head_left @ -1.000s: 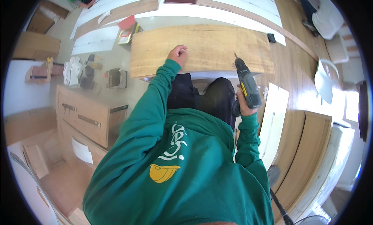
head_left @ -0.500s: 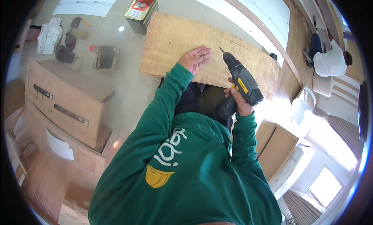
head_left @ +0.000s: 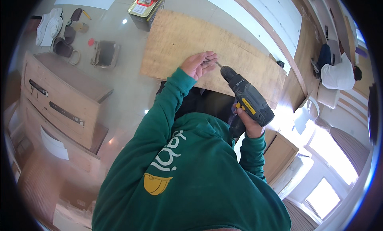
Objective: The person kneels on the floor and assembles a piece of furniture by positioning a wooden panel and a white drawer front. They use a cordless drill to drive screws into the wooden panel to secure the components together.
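Note:
My left hand [head_left: 194, 66] is palm up over a wooden board [head_left: 171, 35], its fingers lightly curled. Small dark screws [head_left: 206, 61] lie in that palm; how many is too small to tell. Wrapped round the grip of a black and yellow cordless drill [head_left: 249, 99] is my right hand [head_left: 253, 126], with a finger by the yellow trigger. The drill tilts up and left, and its bit [head_left: 218, 64] ends right at the left fingers. Whether the bit touches a screw, I cannot tell.
A metal can [head_left: 144, 9] with a red item on top stands behind the board. Leftward are a wooden drawer unit [head_left: 60, 95], an open box [head_left: 105, 54], white clogs [head_left: 50, 27] and a tape roll [head_left: 74, 57]. At far right a person in white [head_left: 338, 73] crouches.
The drill has shifted so that its bit came from apart to close by the left fingers. My left hand has moved slightly, still with the screws in its palm.

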`<control>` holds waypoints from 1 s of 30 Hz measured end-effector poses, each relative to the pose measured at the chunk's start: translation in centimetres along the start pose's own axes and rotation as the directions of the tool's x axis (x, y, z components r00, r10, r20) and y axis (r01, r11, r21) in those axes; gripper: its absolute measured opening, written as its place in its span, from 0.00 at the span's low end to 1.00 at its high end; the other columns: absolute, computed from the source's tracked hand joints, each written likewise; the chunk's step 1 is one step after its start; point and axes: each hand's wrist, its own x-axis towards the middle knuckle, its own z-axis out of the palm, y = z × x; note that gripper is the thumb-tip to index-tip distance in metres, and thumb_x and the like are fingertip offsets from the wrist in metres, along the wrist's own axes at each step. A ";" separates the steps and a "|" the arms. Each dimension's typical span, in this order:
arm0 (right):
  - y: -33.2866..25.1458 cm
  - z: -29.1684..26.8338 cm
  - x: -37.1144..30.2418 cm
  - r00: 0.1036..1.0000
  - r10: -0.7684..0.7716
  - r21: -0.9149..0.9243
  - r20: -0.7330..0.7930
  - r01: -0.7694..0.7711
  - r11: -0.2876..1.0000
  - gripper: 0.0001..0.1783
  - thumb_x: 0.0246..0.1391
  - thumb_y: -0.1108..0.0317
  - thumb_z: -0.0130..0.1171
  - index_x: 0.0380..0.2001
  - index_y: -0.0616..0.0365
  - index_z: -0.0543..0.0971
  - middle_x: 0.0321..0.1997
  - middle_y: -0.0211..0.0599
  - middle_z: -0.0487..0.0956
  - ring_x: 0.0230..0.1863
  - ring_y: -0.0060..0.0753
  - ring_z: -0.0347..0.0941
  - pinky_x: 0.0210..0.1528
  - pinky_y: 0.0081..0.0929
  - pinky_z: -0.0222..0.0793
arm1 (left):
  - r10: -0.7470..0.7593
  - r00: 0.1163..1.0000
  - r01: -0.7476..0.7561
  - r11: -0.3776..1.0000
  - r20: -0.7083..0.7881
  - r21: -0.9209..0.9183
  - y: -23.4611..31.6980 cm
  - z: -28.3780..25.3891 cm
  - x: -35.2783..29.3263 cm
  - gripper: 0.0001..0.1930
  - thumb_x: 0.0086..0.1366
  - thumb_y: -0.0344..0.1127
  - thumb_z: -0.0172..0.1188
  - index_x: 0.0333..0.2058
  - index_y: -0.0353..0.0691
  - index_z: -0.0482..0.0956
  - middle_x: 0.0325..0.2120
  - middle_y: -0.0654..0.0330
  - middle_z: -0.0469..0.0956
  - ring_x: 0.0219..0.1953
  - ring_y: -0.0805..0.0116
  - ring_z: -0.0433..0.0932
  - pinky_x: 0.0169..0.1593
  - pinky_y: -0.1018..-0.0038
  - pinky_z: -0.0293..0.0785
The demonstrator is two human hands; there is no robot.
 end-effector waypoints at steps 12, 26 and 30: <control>1.2 -1.3 1.7 0.998 0.058 0.090 0.007 -0.058 0.994 0.21 0.44 0.81 0.61 0.45 0.66 0.72 0.39 0.42 0.77 0.40 0.34 0.76 0.41 0.28 0.74 | 0.128 0.988 -0.112 0.978 -0.082 0.179 -0.8 0.4 -0.2 0.12 0.66 0.27 0.47 0.46 0.33 0.71 0.48 0.45 0.72 0.50 0.55 0.73 0.50 0.65 0.75; 2.9 -1.3 2.7 0.989 -0.039 0.156 0.140 0.017 0.988 0.20 0.48 0.77 0.58 0.47 0.63 0.72 0.41 0.41 0.77 0.43 0.37 0.75 0.41 0.30 0.74 | 0.205 0.978 -0.197 0.968 -0.037 0.157 -1.2 0.2 -0.5 0.12 0.66 0.36 0.50 0.39 0.32 0.74 0.37 0.47 0.78 0.36 0.64 0.80 0.40 0.71 0.80; 3.1 -1.5 2.8 0.988 -0.026 0.157 0.153 0.002 0.988 0.20 0.48 0.77 0.58 0.47 0.64 0.72 0.41 0.42 0.77 0.43 0.38 0.75 0.40 0.30 0.74 | 0.168 0.985 -0.159 0.974 -0.044 0.162 -0.9 0.4 -0.8 0.12 0.66 0.37 0.50 0.38 0.32 0.73 0.36 0.47 0.78 0.32 0.67 0.80 0.38 0.72 0.80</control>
